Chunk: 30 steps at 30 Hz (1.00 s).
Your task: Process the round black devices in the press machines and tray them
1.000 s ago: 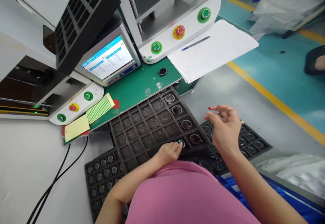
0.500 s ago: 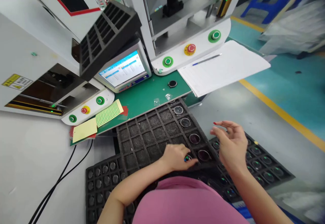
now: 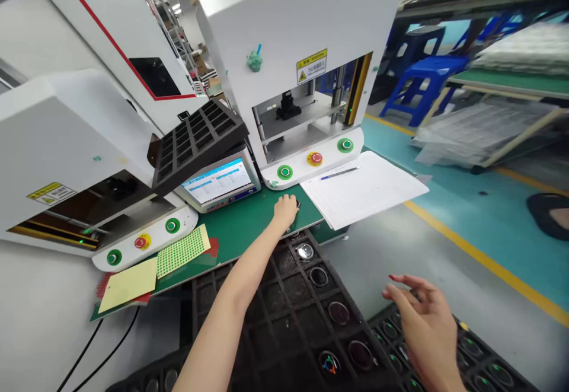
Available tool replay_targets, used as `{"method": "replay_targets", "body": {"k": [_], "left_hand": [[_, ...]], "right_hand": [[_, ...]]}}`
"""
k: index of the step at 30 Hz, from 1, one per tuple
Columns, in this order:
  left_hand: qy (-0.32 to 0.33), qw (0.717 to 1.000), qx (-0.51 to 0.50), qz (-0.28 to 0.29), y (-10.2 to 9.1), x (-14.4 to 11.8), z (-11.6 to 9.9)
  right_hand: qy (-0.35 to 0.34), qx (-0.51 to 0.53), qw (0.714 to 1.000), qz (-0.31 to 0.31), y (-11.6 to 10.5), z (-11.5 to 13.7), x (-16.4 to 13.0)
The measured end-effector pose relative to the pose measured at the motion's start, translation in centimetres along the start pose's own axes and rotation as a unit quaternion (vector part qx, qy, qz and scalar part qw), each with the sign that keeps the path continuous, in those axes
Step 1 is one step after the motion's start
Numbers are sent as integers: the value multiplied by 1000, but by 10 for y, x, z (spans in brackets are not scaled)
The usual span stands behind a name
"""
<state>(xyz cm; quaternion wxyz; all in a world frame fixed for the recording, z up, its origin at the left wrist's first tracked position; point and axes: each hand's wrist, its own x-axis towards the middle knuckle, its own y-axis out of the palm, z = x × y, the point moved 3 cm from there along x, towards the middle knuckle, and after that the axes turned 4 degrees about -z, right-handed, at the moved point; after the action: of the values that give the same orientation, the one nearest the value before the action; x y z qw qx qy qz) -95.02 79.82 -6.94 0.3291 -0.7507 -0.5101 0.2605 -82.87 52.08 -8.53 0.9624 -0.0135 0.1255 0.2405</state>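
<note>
Left hand reaches onto the green mat, fingers curled over a small black ring at their tips; grasp cannot be confirmed. Right hand hovers over the foam tray, fingers spread, empty. Risk: loose hold, ring could slip.

Four green buttons, two red buttons, one pen.
</note>
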Motion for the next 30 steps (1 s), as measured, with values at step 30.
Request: {"method": "replay_targets", "body": {"k": [30], "left_hand": [[89,902,-387,-169,-106,-257,-18]], "right_hand": [[-301,154,894,293,88,92,-118]]}}
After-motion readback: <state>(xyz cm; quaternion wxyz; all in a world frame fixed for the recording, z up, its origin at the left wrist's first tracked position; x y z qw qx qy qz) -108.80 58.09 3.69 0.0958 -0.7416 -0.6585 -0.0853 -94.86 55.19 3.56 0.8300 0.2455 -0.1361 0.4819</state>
